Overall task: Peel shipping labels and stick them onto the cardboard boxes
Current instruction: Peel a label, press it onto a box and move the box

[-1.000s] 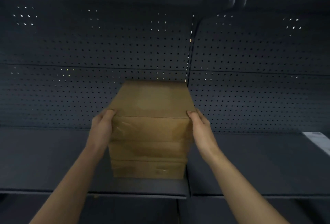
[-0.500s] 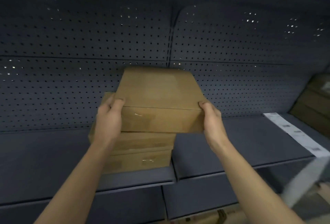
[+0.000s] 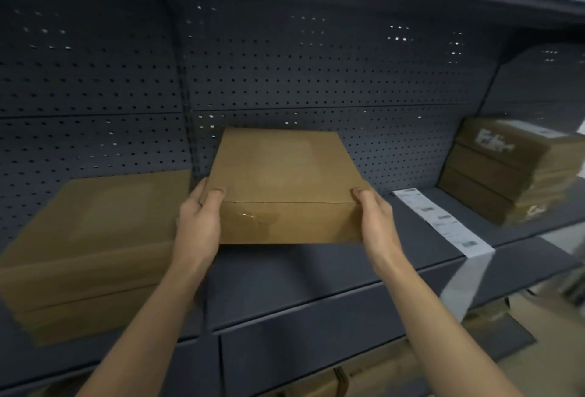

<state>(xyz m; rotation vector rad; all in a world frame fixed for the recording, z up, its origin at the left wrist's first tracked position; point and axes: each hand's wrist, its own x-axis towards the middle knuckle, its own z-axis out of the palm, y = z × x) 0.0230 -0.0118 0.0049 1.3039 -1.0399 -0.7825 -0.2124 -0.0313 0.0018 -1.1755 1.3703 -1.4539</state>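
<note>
Both hands on it: left hand [image 3: 198,222] and right hand [image 3: 376,225] grip opposite ends of the cardboard box [image 3: 285,188], held above the grey shelf [image 3: 316,276]; label strip [image 3: 441,222] lies on that shelf, right of the box

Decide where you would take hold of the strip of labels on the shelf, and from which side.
Pinch the loose end of the label strip from the front: it hangs over the front edge of the shelf, free on both faces, while the rest lies flat.

A stockroom or shop: dark metal shelving [image 3: 316,273] with pegboard backing [image 3: 316,80], stacked cardboard boxes [image 3: 506,172].
</note>
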